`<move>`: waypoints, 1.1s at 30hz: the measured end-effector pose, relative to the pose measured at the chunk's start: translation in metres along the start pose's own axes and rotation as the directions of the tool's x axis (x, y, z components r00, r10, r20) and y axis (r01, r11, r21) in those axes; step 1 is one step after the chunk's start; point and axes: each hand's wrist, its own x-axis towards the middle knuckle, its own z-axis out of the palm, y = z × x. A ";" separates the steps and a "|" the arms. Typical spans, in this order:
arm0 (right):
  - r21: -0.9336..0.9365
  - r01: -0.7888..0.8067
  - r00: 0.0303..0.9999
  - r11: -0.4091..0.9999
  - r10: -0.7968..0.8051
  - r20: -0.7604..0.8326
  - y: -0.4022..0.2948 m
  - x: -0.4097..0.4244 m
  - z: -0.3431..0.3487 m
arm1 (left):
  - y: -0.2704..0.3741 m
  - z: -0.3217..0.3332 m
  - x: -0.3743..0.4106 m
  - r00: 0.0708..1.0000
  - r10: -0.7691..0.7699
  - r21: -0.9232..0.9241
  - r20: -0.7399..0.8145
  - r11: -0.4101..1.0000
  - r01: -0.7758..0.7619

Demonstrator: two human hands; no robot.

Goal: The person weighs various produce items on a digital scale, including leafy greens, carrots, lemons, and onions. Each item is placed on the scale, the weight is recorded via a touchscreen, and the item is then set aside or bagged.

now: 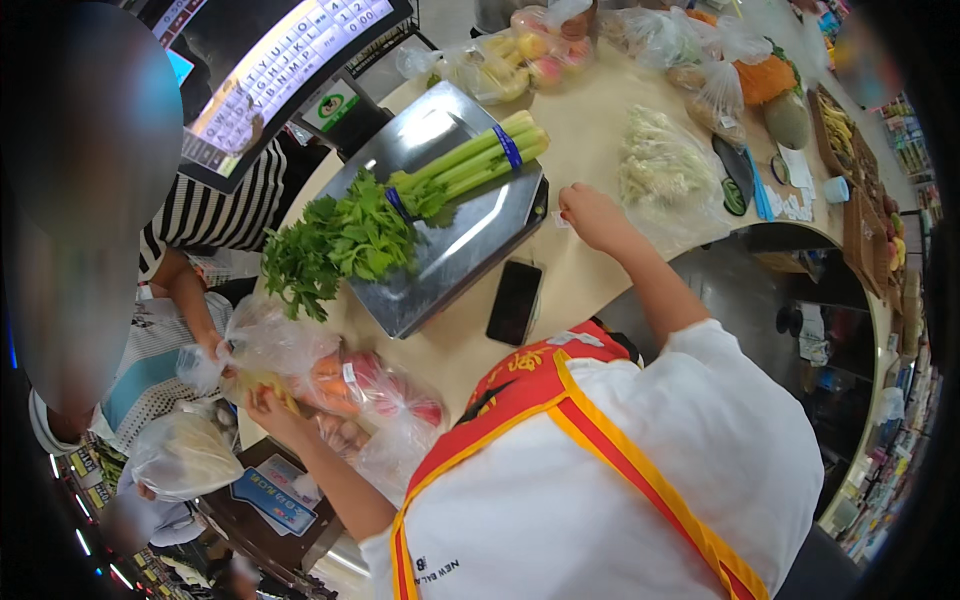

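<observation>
My right hand pinches a small white label just beyond the right edge of a metal weighing scale. Across the scale's platter lies a bunch of celery, tied with blue bands, its leaves hanging over the left edge. At the counter's left side my left hand touches a clear plastic bag with yellowish contents; how firmly it grips does not show. Another person's hand is at the same bag. Close by are bags of carrots and red produce.
A black phone lies on the counter below the scale. Bagged pale greens rest to the right, near a melon. Bagged fruit stands behind the scale. A touchscreen overhangs the far left, with customers beyond the counter.
</observation>
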 end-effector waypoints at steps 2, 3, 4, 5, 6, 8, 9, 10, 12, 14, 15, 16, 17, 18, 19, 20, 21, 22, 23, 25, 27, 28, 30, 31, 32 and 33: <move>0.180 0.260 0.950 0.949 -0.218 -0.222 -0.023 0.012 -0.037 | 0.007 -0.002 -0.031 0.994 0.074 0.033 0.082 0.996 -0.077; 0.242 0.385 0.894 0.891 -0.295 -0.338 -0.033 0.015 -0.047 | 0.010 0.002 -0.045 0.982 0.120 0.059 0.148 0.990 -0.130; 0.159 0.443 0.843 0.882 -0.350 -0.408 -0.043 0.024 -0.054 | 0.019 0.009 -0.059 0.964 0.161 0.084 0.214 0.980 -0.182; 0.071 0.493 0.782 0.867 -0.405 -0.474 -0.051 0.042 -0.059 | 0.030 0.017 -0.071 0.938 0.202 0.103 0.281 0.966 -0.238; -0.025 0.534 0.708 0.845 -0.463 -0.534 -0.052 0.058 -0.063 | 0.040 0.029 -0.084 0.920 0.212 0.067 0.330 0.967 -0.247; -0.024 0.396 0.796 0.918 -0.356 -0.490 -0.036 0.092 -0.045 | 0.048 0.044 -0.100 0.864 0.260 0.034 0.431 0.952 -0.303; -0.024 0.335 0.831 0.942 -0.307 -0.463 -0.038 0.107 -0.038 | 0.050 0.047 -0.106 0.837 0.282 0.021 0.468 0.944 -0.330; 0.047 0.260 0.899 0.964 -0.224 -0.376 -0.035 0.115 -0.037 | 0.050 0.047 -0.111 0.821 0.281 0.016 0.496 0.943 -0.332; -0.039 0.330 0.817 0.943 -0.306 -0.489 -0.056 0.122 -0.052 | 0.045 0.036 -0.125 0.840 0.223 0.050 0.495 0.958 -0.284; -0.120 0.403 0.743 0.907 -0.401 -0.536 -0.077 0.126 -0.062 | 0.033 0.023 -0.138 0.845 0.167 0.107 0.509 0.961 -0.254; -0.149 0.459 0.707 0.876 -0.462 -0.535 -0.091 0.130 -0.061 | 0.027 0.016 -0.141 0.847 0.144 0.155 0.512 0.954 -0.256; -0.095 0.489 0.751 0.867 -0.475 -0.458 -0.103 0.133 -0.056 | 0.025 0.012 -0.147 0.842 0.115 0.220 0.526 0.939 -0.265; -0.063 0.518 0.781 0.853 -0.502 -0.372 -0.107 0.133 -0.050 | 0.022 0.015 -0.152 0.840 0.082 0.270 0.537 0.926 -0.263; -0.057 0.521 0.829 0.852 -0.521 -0.202 -0.103 0.132 -0.038 | 0.024 0.019 -0.157 0.833 0.054 0.219 0.550 0.954 -0.206; -0.076 0.520 0.852 0.851 -0.523 -0.023 -0.107 0.129 -0.027 | 0.026 0.020 -0.156 0.820 0.032 0.153 0.572 0.977 -0.145; -0.200 0.528 0.848 0.825 -0.523 0.082 -0.125 0.116 -0.035 | 0.025 0.015 -0.158 0.833 0.022 0.148 0.553 0.981 -0.124; -0.328 0.537 0.843 0.777 -0.507 0.179 -0.141 0.105 -0.042 | 0.021 0.009 -0.161 0.844 0.010 0.137 0.536 0.986 -0.099; -0.325 0.540 0.842 0.776 -0.502 0.198 -0.141 0.103 -0.041 | 0.017 0.002 -0.164 0.848 0.000 0.120 0.530 0.990 -0.075; -0.324 0.536 0.844 0.780 -0.490 0.217 -0.141 0.100 -0.040 | 0.012 -0.006 -0.167 0.866 -0.001 0.097 0.499 0.994 -0.055; -0.285 0.494 0.832 0.821 -0.352 0.428 -0.161 0.082 -0.034 | 0.000 -0.020 -0.170 0.890 -0.005 0.055 0.455 0.998 -0.022; -0.084 0.487 0.751 0.869 -0.368 0.549 -0.163 0.068 -0.018 | -0.005 -0.036 -0.172 0.912 -0.028 0.069 0.410 0.998 0.000; 0.085 0.466 0.739 0.880 -0.441 0.510 -0.161 0.062 0.001 | -0.008 -0.042 -0.171 0.918 -0.038 0.069 0.396 0.998 0.012; 0.404 0.286 0.747 0.869 -0.466 0.475 -0.201 0.051 0.016 | -0.020 -0.058 -0.168 0.944 -0.031 0.013 0.329 1.000 0.028; 0.537 0.106 0.767 0.837 -0.413 0.491 -0.239 0.040 0.021 | -0.025 -0.064 -0.165 0.953 -0.026 -0.011 0.301 0.999 0.031; 0.598 -0.068 0.753 0.799 -0.352 0.556 -0.263 0.043 0.033 | -0.025 -0.068 -0.160 0.961 -0.007 -0.017 0.278 1.000 0.013; 0.637 -0.242 0.721 0.732 -0.303 0.623 -0.285 0.052 0.053 | -0.023 -0.072 -0.156 0.965 -0.001 -0.023 0.261 1.000 0.007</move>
